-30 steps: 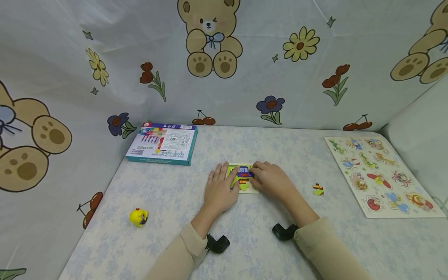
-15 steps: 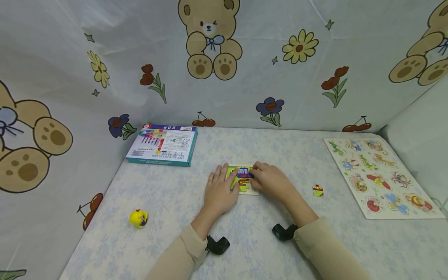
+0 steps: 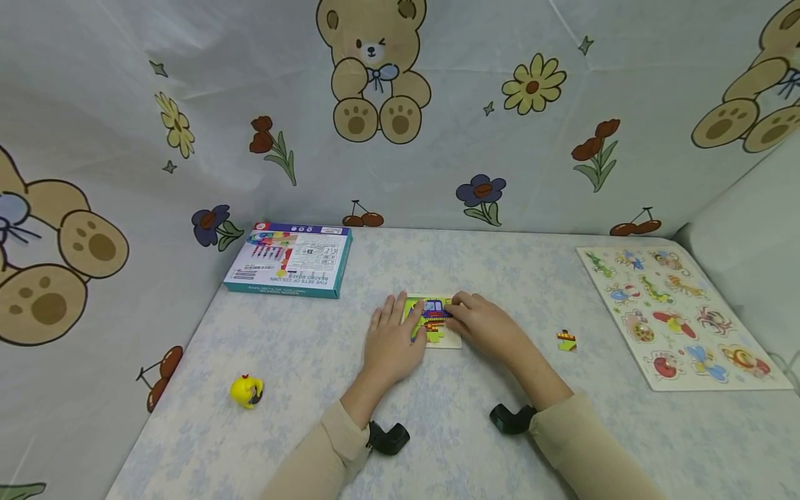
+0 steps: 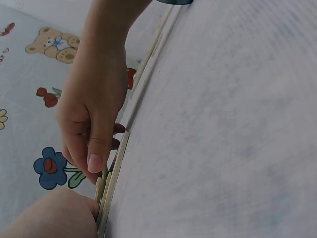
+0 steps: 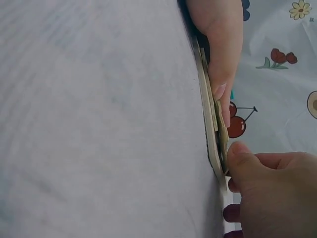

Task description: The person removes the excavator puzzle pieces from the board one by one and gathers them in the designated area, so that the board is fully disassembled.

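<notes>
A small puzzle board (image 3: 451, 342) lies mid-table, showing a blue and red vehicle on yellow-green pieces. My left hand (image 3: 394, 342) rests on its left side with fingers spread and straight. At the upper right of the board my right hand (image 3: 486, 321) pinches a puzzle piece (image 5: 223, 133) by its edge. In the right wrist view that piece sits slightly raised and tilted over the board, with the left thumb (image 5: 220, 89) touching the pieces. The right fingers cover most of its picture. A loose puzzle piece (image 3: 567, 340), brown and green, lies right of the hand.
A flat box (image 3: 290, 258) with a teal side stands at the back left. Front left is a small yellow toy (image 3: 246, 391). A large board with insect pictures (image 3: 681, 316) lies on the right. Printed cloth walls border the table.
My right hand and forearm have shifted very slightly to the right and down. The left hand stays in place on the board.
</notes>
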Demonstrator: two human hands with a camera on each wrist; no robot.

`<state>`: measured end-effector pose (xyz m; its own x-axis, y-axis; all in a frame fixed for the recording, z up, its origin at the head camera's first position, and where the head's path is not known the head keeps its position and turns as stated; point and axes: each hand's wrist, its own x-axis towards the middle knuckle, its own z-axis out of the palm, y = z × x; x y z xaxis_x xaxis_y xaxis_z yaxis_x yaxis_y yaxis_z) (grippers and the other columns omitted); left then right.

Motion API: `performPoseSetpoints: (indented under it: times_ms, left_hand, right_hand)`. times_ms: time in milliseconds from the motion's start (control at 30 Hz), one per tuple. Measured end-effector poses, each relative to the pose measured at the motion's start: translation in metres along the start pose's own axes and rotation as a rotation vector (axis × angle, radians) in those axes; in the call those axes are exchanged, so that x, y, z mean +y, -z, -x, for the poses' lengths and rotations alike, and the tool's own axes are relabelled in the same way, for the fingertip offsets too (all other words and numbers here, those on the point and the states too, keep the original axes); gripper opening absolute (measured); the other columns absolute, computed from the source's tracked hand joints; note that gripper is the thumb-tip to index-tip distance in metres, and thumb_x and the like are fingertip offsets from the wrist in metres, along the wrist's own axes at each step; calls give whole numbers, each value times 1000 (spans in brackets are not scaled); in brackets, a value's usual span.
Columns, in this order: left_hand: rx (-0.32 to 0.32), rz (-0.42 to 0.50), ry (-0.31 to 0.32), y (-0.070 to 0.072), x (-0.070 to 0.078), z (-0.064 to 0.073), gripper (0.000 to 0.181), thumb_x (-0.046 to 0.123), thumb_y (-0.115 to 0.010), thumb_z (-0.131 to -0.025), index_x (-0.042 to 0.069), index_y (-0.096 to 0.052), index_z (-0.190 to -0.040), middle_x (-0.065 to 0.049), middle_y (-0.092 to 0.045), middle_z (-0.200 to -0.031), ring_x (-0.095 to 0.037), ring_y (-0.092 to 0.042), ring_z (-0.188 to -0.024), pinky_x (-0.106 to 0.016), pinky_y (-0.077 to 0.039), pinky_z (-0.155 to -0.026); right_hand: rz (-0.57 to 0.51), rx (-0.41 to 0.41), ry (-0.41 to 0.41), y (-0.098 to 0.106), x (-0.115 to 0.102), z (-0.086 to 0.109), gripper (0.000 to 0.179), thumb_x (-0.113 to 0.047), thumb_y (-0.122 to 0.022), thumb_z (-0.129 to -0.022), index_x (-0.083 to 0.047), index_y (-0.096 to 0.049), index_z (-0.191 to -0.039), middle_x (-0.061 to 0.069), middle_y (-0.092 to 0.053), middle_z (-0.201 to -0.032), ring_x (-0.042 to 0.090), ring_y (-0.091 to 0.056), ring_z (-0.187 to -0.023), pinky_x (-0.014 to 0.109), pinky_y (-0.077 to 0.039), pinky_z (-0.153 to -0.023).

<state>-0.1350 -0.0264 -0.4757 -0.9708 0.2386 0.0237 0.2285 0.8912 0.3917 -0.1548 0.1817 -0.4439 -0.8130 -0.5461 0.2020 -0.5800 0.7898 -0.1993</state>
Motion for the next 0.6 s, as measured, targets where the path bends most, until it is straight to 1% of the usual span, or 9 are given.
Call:
performPoseSetpoints:
  times_ms: [167,367,467,600]
  left_hand:
    - [0,-7,-5,2,0,1,55,47,-32,-103,32,-31,-156,-3,-13,-168,-28,-8,-156,-49,-8,-126]
    - [5,5,-2,0,0,1,52,46,-32,-103,37,-32,-155,-5,-13,-168,-29,-7,-156,-50,-7,-126]
    - [7,11,-1,1,1,1,51,46,-33,-103,37,-33,-154,-5,-13,-168,-29,-8,-156,-50,-7,-126]
    - [9,9,-1,2,1,1,51,45,-34,-103,37,-35,-153,-6,-14,-168,-29,-8,-156,-50,-8,-126]
  right_hand:
    - [-12,-7,-1,-1,1,1,33,-26,-60,-100,-8,-68,-125,1,-61,-105,14,-54,-87,31,-49,-74]
    - [-36,2,6,-2,1,2,33,-24,-63,-98,-5,-69,-125,-1,-59,-93,10,-45,-76,26,-40,-66]
    - [-44,-2,3,-2,0,2,33,-24,-63,-98,-5,-69,-125,-2,-58,-89,9,-42,-73,25,-38,-65]
    - [-55,-9,-3,-2,0,2,33,-23,-63,-98,-4,-69,-125,-2,-57,-87,9,-41,-72,24,-37,-64]
